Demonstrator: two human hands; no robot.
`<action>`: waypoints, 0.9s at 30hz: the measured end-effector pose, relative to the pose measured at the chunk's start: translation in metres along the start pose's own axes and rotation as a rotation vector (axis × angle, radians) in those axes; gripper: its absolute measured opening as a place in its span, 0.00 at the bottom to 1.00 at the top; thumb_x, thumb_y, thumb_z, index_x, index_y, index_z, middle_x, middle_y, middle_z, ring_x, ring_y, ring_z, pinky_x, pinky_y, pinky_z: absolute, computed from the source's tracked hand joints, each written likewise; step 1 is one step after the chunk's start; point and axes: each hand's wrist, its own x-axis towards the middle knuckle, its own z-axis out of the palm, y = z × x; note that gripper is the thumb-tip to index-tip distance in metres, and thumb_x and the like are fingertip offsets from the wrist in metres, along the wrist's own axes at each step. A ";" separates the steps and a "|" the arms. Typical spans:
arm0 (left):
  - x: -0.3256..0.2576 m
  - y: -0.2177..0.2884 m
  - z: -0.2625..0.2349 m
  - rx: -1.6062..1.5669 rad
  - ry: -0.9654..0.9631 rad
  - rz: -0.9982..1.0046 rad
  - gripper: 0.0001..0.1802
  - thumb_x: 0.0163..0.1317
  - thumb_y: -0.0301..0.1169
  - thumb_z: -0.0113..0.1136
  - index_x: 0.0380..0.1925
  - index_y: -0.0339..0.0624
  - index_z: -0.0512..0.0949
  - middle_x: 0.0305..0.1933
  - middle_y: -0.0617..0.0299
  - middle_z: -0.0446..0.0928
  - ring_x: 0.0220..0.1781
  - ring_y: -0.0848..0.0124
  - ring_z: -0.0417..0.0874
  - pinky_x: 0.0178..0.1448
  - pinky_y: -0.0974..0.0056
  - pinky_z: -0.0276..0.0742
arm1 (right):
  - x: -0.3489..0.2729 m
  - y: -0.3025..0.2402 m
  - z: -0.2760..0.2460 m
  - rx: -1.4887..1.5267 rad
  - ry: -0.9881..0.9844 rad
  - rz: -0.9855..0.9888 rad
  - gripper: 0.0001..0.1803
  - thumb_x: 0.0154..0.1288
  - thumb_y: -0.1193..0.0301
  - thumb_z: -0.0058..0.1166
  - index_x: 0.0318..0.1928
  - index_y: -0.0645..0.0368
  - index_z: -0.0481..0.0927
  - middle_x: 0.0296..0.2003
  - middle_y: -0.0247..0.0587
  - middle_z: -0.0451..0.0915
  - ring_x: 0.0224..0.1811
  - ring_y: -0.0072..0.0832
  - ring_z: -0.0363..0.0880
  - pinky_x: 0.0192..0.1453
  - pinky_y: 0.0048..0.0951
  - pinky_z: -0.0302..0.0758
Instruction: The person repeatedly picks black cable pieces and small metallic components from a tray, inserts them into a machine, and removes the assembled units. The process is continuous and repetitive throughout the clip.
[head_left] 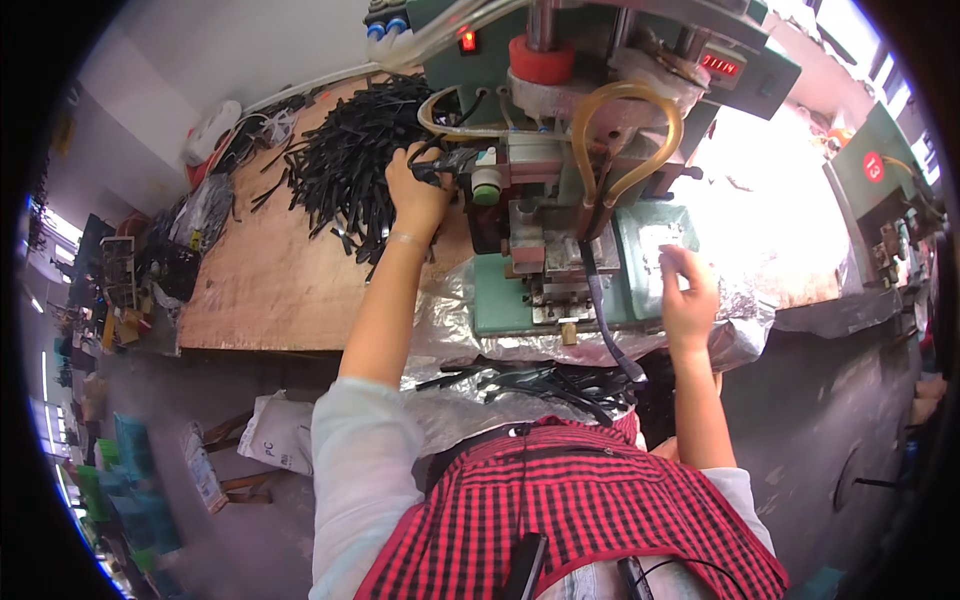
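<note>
My left hand (pixel 418 192) reaches to the right edge of a pile of black strips (pixel 350 150). Its fingers are closed round what looks like a black strip (pixel 432 168), close to the green knob (pixel 486 194) on the press. Over the pale green tray (pixel 632 290) is my right hand (pixel 690 298), its fingertips pinched near small whitish pieces (pixel 660 238). Anything between them is too small to make out. One black strip (pixel 606 320) hangs forward from the press fixture (pixel 560 270), its lower end past the bench edge. No hand touches it.
The green press (pixel 550 100) rises over the fixture, with a looped amber hose (pixel 627 95) in front. More black strips (pixel 540 385) lie on plastic across my lap. Plastic bags (pixel 200 220) lie at the wooden bench's left end. A white sack (pixel 278 432) stands below left.
</note>
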 end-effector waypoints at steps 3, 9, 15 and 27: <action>-0.029 -0.041 0.082 0.143 -0.008 -0.148 0.11 0.62 0.33 0.60 0.40 0.46 0.88 0.50 0.56 0.86 0.58 0.48 0.80 0.64 0.40 0.72 | 0.009 -0.002 0.015 0.115 -0.030 0.045 0.06 0.68 0.79 0.64 0.44 0.61 0.87 0.36 0.45 0.87 0.38 0.37 0.88 0.47 0.34 0.81; -0.050 0.003 0.003 0.197 -0.350 -0.143 0.10 0.62 0.26 0.61 0.40 0.42 0.89 0.54 0.55 0.87 0.50 0.54 0.83 0.60 0.52 0.79 | -0.026 0.033 -0.031 -0.023 0.011 0.137 0.08 0.66 0.81 0.62 0.45 0.63 0.87 0.40 0.45 0.88 0.46 0.38 0.88 0.56 0.34 0.80; -0.067 0.009 -0.109 -0.068 0.021 -0.068 0.10 0.68 0.28 0.69 0.47 0.41 0.89 0.59 0.56 0.87 0.47 0.63 0.85 0.52 0.63 0.82 | -0.058 0.041 -0.077 -0.131 0.101 0.178 0.08 0.65 0.83 0.61 0.44 0.64 0.86 0.40 0.45 0.87 0.44 0.39 0.84 0.54 0.35 0.78; -0.087 0.065 -0.084 -0.910 -0.210 -0.600 0.20 0.83 0.35 0.51 0.64 0.31 0.76 0.57 0.53 0.87 0.57 0.69 0.87 0.63 0.68 0.80 | 0.037 -0.068 0.017 0.379 -0.057 -0.105 0.09 0.63 0.83 0.63 0.44 0.64 0.87 0.43 0.44 0.87 0.47 0.35 0.86 0.55 0.33 0.79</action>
